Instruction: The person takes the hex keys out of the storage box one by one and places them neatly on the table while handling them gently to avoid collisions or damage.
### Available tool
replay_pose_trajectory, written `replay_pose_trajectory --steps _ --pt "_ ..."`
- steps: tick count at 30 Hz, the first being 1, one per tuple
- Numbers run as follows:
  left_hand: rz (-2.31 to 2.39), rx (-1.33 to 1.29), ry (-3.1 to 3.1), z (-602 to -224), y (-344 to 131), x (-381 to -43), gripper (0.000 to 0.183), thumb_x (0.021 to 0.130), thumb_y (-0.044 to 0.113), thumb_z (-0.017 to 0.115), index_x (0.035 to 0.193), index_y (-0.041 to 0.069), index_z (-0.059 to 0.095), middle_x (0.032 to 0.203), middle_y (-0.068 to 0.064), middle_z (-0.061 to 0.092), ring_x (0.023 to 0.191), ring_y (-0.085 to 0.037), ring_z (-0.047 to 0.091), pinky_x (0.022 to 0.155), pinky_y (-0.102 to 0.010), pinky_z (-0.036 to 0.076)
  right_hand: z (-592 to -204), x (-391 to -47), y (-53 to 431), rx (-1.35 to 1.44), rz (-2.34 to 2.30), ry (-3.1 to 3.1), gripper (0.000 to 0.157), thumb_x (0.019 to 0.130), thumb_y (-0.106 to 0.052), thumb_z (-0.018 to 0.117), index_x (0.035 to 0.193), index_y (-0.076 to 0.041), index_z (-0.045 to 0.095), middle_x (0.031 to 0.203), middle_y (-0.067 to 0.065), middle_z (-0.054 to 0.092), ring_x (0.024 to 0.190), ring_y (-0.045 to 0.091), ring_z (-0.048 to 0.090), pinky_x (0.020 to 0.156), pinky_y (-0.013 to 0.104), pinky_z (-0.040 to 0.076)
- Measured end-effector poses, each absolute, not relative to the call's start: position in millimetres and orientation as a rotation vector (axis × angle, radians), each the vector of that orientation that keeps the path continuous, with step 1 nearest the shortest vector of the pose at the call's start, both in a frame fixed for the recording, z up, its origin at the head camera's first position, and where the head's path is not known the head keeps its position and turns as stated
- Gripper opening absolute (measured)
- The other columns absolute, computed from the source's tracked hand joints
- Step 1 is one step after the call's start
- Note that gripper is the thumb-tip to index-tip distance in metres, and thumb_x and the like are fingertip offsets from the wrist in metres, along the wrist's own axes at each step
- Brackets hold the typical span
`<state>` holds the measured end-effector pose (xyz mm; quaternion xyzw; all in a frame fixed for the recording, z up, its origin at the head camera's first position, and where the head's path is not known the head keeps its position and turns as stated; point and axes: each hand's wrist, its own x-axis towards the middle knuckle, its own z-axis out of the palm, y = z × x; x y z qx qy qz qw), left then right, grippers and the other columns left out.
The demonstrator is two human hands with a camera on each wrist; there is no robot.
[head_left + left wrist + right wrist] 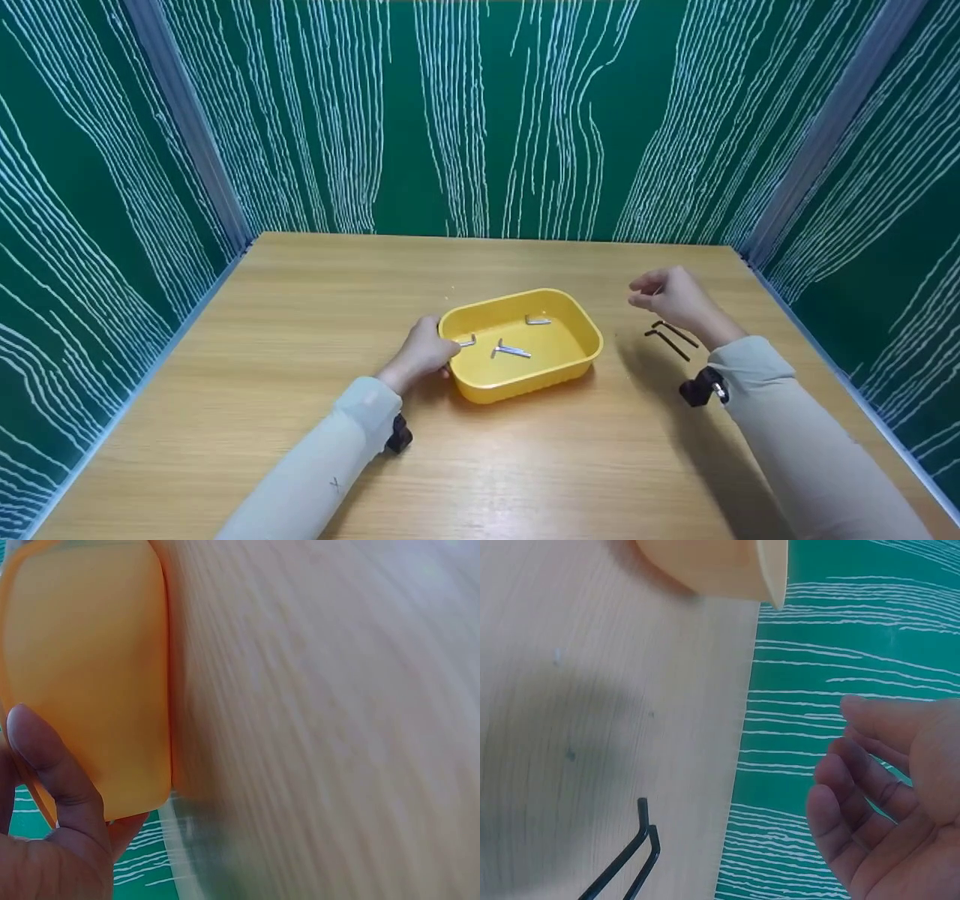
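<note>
My left hand (424, 349) grips the left end of a yellow plastic bin (499, 388), thumb over the rim; the left wrist view shows the fingers (52, 757) against its wall. Inside the bin lie several small silver L-shaped hex keys (514, 351), one near the left end close to my thumb. Above the table to the right of the bin, my right hand (679, 300) hangs with loosely curled fingers and nothing between them. Below it on the table, two black hex keys (669, 345) lie side by side, their short bent ends toward the bin.
The wooden table (300, 300) carries the bin near its middle. Green panels (525, 150) with white wavy lines and grey posts (191, 127) stand along its back and sides. A small black wrist camera (703, 387) sits under the right sleeve cuff.
</note>
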<state>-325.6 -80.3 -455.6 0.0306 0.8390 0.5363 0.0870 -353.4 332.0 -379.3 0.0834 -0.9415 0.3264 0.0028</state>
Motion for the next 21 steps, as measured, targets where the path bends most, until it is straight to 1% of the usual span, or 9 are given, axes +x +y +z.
replay_pose_trajectory --steps 4,10,21 --pt "1.590 0.071 2.495 -456 -80 -326 0.047 0.092 -0.004 0.062 0.138 -0.007 0.057 0.091 -0.013 0.068 0.047 -0.012 0.057 0.043 -0.023 0.055 -380 -353 327 0.264 1.035 -2.950 0.033 0.101 -0.011 0.074 0.127 0.008 0.073 0.115 0.026 0.074 0.100 0.029 0.065 0.070 0.014 0.055" --pt "1.595 0.068 2.488 -456 -80 -327 0.047 0.092 -0.005 0.061 0.139 -0.006 0.058 0.097 -0.019 0.071 0.047 -0.012 0.057 0.043 -0.022 0.055 -378 -353 318 0.272 1.051 -2.957 0.033 0.102 -0.013 0.074 0.130 0.006 0.073 0.117 0.024 0.072 0.101 0.031 0.064 0.072 0.015 0.057" --pt "1.611 0.068 2.482 -454 -79 -324 0.047 0.092 -0.006 0.061 0.139 -0.007 0.056 0.097 -0.016 0.068 0.049 -0.013 0.057 0.043 -0.023 0.055 -373 -352 299 0.288 1.067 -2.979 0.033 0.101 -0.015 0.076 0.129 0.003 0.073 0.113 0.021 0.073 0.099 0.029 0.065 0.074 0.018 0.058"
